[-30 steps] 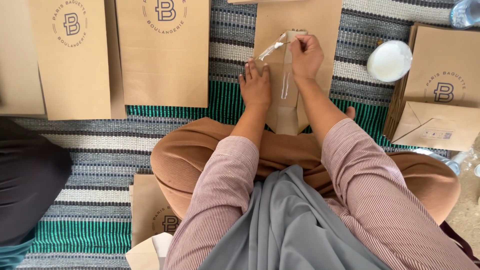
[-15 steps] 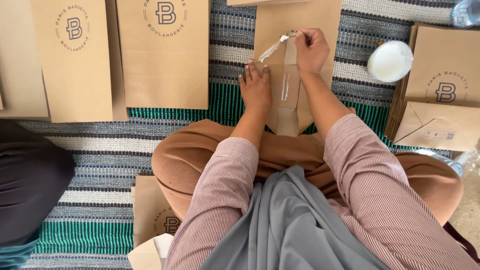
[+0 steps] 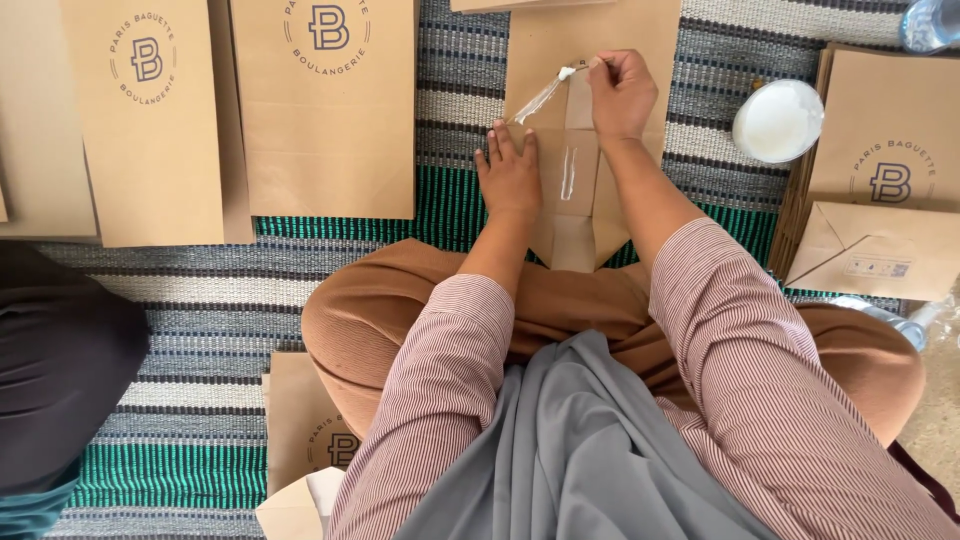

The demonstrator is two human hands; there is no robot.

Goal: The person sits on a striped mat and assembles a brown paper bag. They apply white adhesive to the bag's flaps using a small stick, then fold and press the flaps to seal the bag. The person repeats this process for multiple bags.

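A brown paper bag [image 3: 575, 190] lies flat on the striped mat in front of my crossed legs, its bottom flaps folded open and a wet streak of white glue down the middle panel. My left hand [image 3: 508, 172] presses flat on the bag's left side. My right hand [image 3: 620, 92] is closed on a small glue stick or brush [image 3: 545, 97] whose pale end points left over the upper part of the bag. A round white tub of glue [image 3: 778, 121] stands to the right of the bag.
Two finished printed paper bags [image 3: 325, 105] [image 3: 150, 120] lie flat at the upper left. A stack of bags [image 3: 885, 180] sits at the right. More bags [image 3: 305, 430] lie by my left knee. A dark cloth [image 3: 60, 370] is at the left edge, a clear bottle [image 3: 930, 22] top right.
My right hand has moved up and slightly right with the applicator, leaving a glue streak on the bag's middle panel. My left hand stays pressed on the bag.
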